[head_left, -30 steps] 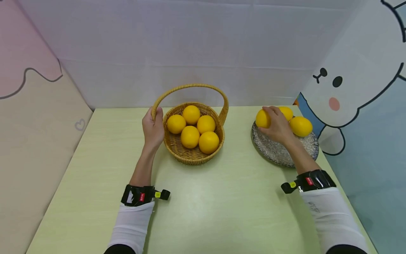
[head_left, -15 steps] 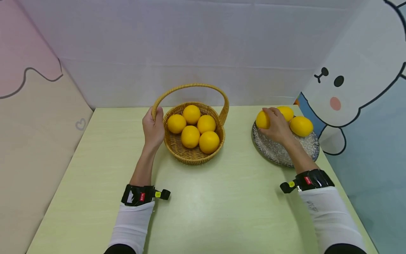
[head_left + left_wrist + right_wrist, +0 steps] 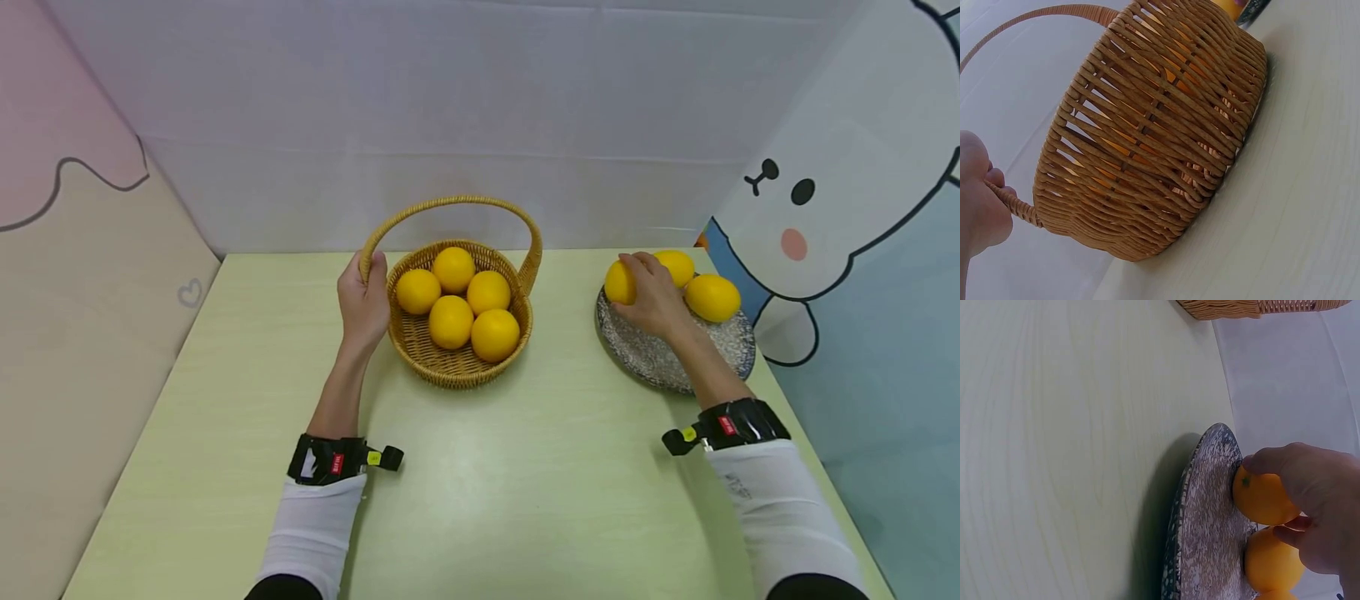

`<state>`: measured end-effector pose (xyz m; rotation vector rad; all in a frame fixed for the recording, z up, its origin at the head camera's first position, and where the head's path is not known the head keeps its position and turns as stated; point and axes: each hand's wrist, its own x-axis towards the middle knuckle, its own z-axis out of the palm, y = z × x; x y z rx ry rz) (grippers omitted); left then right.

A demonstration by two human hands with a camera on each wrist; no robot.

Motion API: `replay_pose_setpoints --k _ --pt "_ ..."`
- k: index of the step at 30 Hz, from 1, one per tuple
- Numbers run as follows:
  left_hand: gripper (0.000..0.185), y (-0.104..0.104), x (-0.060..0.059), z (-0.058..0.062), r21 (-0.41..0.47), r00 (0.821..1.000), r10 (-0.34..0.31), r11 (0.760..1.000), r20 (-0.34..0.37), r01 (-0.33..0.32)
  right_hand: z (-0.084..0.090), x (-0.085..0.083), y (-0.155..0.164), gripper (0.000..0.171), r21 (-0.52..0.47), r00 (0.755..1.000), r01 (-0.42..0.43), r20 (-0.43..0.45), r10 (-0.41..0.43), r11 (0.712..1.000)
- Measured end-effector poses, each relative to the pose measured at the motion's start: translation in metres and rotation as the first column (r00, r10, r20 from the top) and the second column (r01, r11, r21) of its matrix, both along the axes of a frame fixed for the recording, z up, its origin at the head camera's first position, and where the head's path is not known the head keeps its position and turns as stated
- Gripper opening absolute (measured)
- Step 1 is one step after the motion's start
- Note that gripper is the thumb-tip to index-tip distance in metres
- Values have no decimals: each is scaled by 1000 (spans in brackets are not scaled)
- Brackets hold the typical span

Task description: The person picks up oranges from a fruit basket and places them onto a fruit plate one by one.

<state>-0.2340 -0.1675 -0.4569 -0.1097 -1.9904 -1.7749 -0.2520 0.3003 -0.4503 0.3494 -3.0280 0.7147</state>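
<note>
In the head view my left hand (image 3: 363,302) grips the left side of the arched handle (image 3: 457,202) of a woven wicker basket (image 3: 454,377). Several oranges (image 3: 451,322) lie inside it. On the right, my right hand (image 3: 654,293) holds an orange (image 3: 619,283) at the left part of a speckled grey plate (image 3: 645,358). Two more oranges (image 3: 712,298) sit on that plate beside the hand. From the right wrist view, thumb and fingers curl round the held orange (image 3: 1264,495), which shows a small green stem spot. The left wrist view has the basket's woven side (image 3: 1154,125) close up.
Both containers stand on a pale wooden table (image 3: 510,483), the plate close to its right edge. A white cloth wall (image 3: 450,100) rises behind the table. Printed panels flank it, with a cartoon face on the right panel (image 3: 847,192).
</note>
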Motion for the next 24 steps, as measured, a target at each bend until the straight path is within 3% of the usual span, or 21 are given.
replay_pose_setpoints --k 17,24 --pt "40 0 -1 -1 0 1000 9 1000 4 -9 13 10 1 82 -66 1000 17 -23 -19 998" --pt "39 0 -1 -1 -10 1000 19 1000 -2 -19 23 19 -1 81 -85 995 -4 -95 -4 996"
